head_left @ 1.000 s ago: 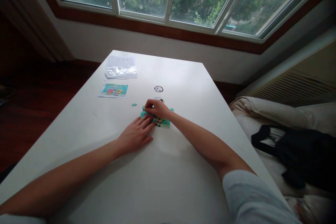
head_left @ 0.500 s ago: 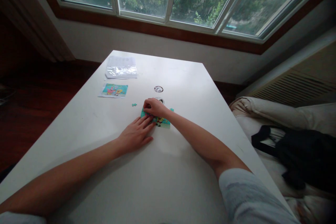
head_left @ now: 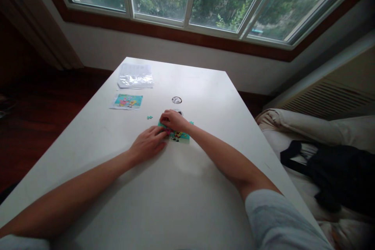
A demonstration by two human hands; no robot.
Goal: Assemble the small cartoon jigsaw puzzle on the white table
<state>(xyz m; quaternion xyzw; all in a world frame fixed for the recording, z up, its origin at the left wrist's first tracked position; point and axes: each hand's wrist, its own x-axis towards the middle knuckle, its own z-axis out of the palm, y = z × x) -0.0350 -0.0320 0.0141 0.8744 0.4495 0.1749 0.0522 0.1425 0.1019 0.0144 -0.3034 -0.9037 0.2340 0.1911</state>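
Note:
A small jigsaw puzzle (head_left: 183, 139) with cartoon figures on a turquoise ground lies on the white table, partly covered by my hands. My left hand (head_left: 149, 142) rests at its left edge, open, with the fingertips touching the pieces. Over the upper left part of the puzzle is my right hand (head_left: 172, 120), its fingers bent together in a pinch; whatever is between them is hidden. One loose turquoise puzzle piece (head_left: 149, 117) lies to the left of the hands. Another turquoise piece (head_left: 191, 122) shows just past my right wrist.
A printed picture card (head_left: 129, 101) of the cartoon scene lies left on the table (head_left: 187, 203). Behind it is a clear plastic bag (head_left: 135, 76) with papers. Two round marks or discs, including one disc (head_left: 176, 100), sit beyond my right hand. Dark cloth (head_left: 336, 175) lies on a seat at right.
My left hand has drawn back slightly to the left, its fingers less outstretched, uncovering more of the puzzle. My right hand stays at the upper left part, barely shifted.

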